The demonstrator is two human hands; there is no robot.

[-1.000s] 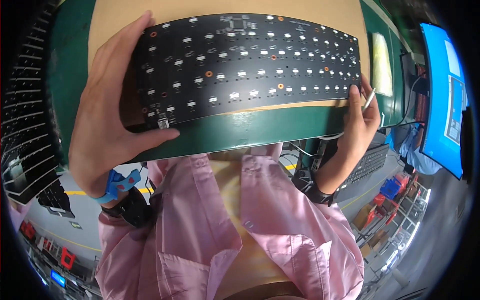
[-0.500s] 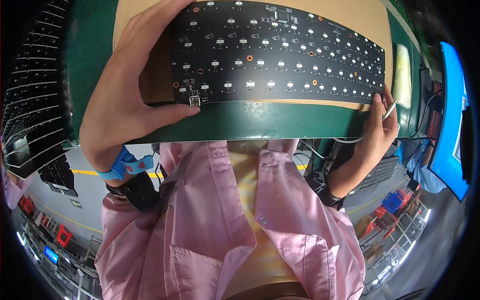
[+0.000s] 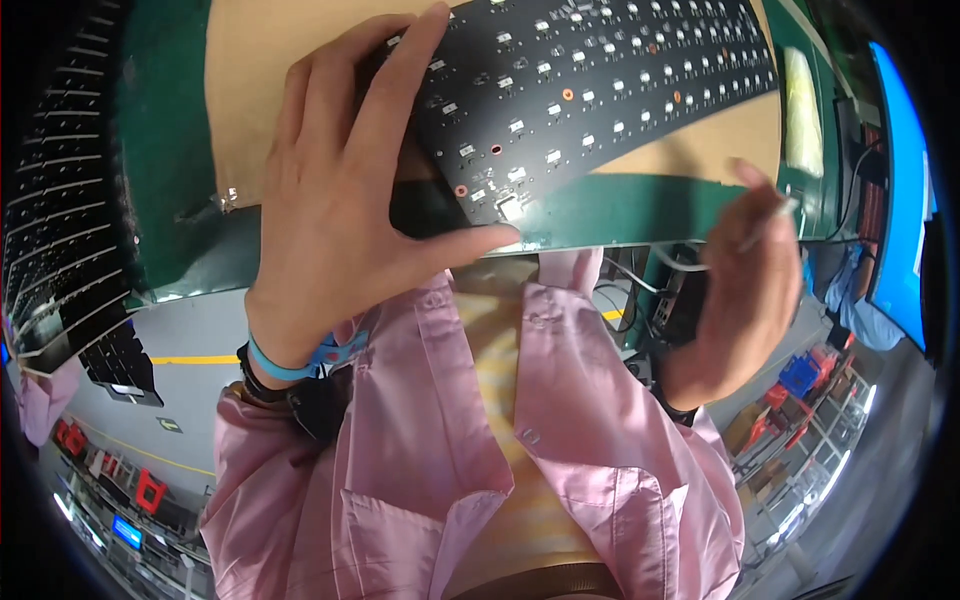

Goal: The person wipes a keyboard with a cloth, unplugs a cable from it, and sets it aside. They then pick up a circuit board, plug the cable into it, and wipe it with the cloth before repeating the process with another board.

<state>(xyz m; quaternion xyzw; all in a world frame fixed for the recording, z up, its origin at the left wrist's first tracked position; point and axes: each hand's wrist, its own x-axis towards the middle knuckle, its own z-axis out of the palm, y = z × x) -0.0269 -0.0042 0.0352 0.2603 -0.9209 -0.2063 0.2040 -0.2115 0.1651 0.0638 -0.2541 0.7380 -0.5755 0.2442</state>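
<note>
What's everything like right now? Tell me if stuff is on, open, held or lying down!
Black circuit board: held at its left end, askew to the table's edge
Left hand: spread, thumb and fingers on the board
Right hand: off the board, blurred
White pen-like tool: held in the right hand
Cardboard sheet: lying on the green table
Monitor: on
Pink jacket: open in front

electronics workshop: green workbench [image 3: 160, 160], circuit board [image 3: 600, 110], shelved bins [image 3: 799, 376]
</note>
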